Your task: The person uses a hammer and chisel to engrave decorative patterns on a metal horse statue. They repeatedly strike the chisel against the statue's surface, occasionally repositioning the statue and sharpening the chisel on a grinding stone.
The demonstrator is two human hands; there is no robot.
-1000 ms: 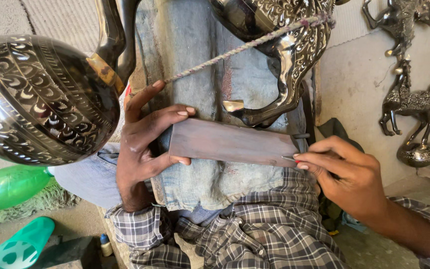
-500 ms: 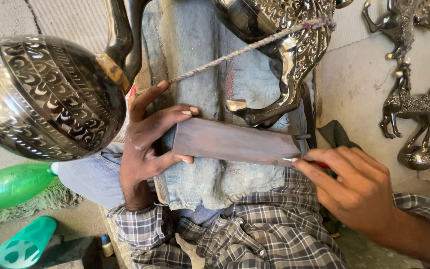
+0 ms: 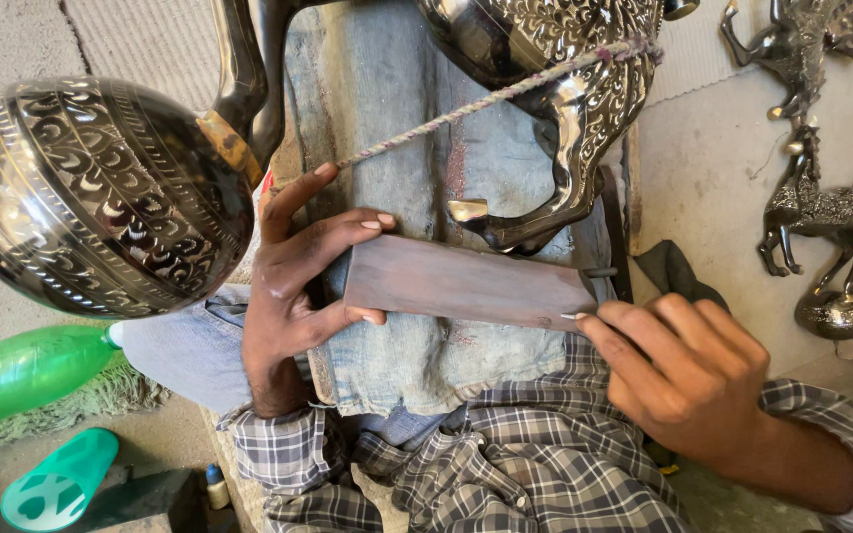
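My left hand (image 3: 298, 281) grips the left end of a flat dark rectangular block (image 3: 466, 283) lying across a denim-covered lap (image 3: 417, 355). At the block's right end, my right hand (image 3: 688, 370) pinches a small thin tool between fingertips; its tip touches the block's corner. Just above the block hangs the curved spout of an engraved dark metal vessel (image 3: 565, 89), with a twisted cord (image 3: 486, 99) stretched across it. A large engraved metal globe (image 3: 101, 197) sits to the left, close to my left hand.
Engraved metal horse figurines (image 3: 816, 207) stand on the floor at the right. A green plastic bottle (image 3: 22, 370) and a teal cup (image 3: 56, 484) lie at lower left. Plaid cloth (image 3: 466, 484) covers the lower middle. A dark rag (image 3: 668, 271) lies right of the block.
My right hand has closed in towards the block's right end and curled tighter. My left hand and the block have stayed put.
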